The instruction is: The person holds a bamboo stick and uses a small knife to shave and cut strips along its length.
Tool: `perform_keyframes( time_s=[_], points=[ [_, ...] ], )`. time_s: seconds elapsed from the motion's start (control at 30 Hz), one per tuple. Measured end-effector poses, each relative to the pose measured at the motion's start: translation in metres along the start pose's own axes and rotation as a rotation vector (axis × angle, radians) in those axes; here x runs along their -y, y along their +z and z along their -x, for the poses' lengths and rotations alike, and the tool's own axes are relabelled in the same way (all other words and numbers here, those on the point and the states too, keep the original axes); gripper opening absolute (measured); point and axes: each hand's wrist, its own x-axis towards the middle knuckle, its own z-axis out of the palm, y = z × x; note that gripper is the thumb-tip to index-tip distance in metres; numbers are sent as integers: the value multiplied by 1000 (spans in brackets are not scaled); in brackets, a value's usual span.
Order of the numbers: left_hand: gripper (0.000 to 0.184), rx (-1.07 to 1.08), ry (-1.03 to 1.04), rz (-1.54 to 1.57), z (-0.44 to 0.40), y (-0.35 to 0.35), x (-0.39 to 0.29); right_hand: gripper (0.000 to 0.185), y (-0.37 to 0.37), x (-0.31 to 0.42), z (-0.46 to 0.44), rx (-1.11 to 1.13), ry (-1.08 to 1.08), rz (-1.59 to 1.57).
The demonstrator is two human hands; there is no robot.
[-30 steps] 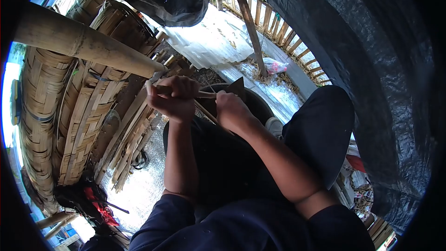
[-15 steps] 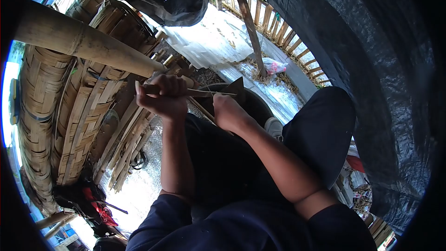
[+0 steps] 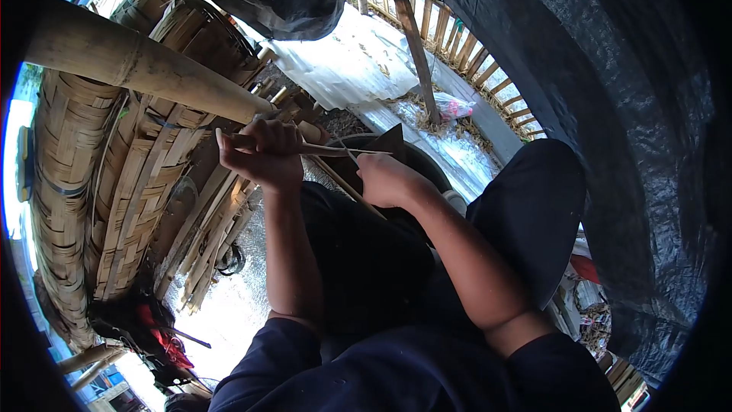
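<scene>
Fingers wrapped round it, my left hand point(image 3: 267, 154) grips a light wooden piece point(image 3: 324, 150) whose thin end points right. My right hand point(image 3: 387, 179) is closed beside that thin end, pinching a narrow strip point(image 3: 347, 151) that crosses it. Whether the strip is a blade or a sliver is too small to tell. Beneath my hands is a dark round tub point(image 3: 427, 164), with a dark pointed piece point(image 3: 390, 143) standing at its rim. A long thin stick point(image 3: 343, 183) slants below, between my forearms.
A thick bamboo pole point(image 3: 152, 69) reaches in from the upper left. Rolled woven bamboo point(image 3: 69, 198) and split strips point(image 3: 210, 248) lie at left. A dark plastic sheet point(image 3: 633, 145) hangs at right. A slatted fence point(image 3: 465, 49) and leaning post point(image 3: 412, 30) stand ahead.
My left hand has moved left with the wooden piece. My right hand has shifted slightly, and the narrow strip now shows across the piece's thin end.
</scene>
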Motion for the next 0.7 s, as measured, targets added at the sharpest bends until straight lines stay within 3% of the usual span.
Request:
perform_keyframes(
  time_s=[0.07,0.13,0.4,0.47,0.7],
  points=[
    [65,25,13,-3,6,4,6,15,-4,0,-3,-45,20,-50],
    [65,259,6,-43,16,18,13,15,-7,0,0,-94,48,-97],
    [69,186,-9,69,15,14,14,14,-9,-4,1,-48,47,-26],
    [71,424,46,-41,28,24,24,14,-5,-8,-3,-92,74,-35],
    [69,207,81,22,10,10,14,16,2,-11,-6,-35,64,-17]
  ],
)
